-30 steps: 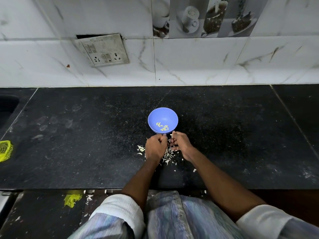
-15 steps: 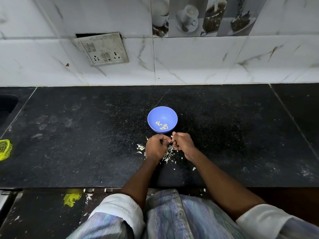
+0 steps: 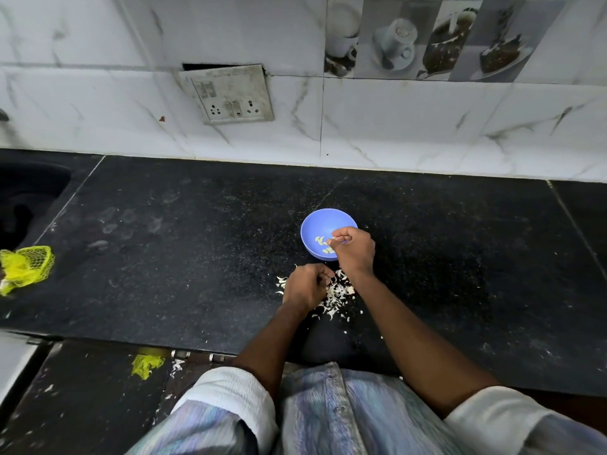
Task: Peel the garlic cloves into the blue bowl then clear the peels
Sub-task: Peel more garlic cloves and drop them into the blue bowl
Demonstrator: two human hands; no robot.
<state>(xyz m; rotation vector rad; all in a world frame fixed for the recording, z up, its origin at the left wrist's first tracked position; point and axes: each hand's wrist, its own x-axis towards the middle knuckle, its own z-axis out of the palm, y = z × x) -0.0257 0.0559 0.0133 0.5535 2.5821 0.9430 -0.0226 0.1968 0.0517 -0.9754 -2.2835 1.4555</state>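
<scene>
Curling right hand [image 3: 355, 248] over round blue bowl [image 3: 312, 224]

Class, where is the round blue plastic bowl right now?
In the head view, the round blue plastic bowl sits mid-counter, under the right hand, just beyond the white garlic peels.

No text, label, brand, number or sign here can be read.

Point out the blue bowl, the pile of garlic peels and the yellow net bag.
blue bowl [image 3: 312, 224]: head view, bare inner wall at left.
pile of garlic peels [image 3: 338, 293]: head view, middle of heap.
yellow net bag [image 3: 26, 267]: head view, middle of mesh.
</scene>
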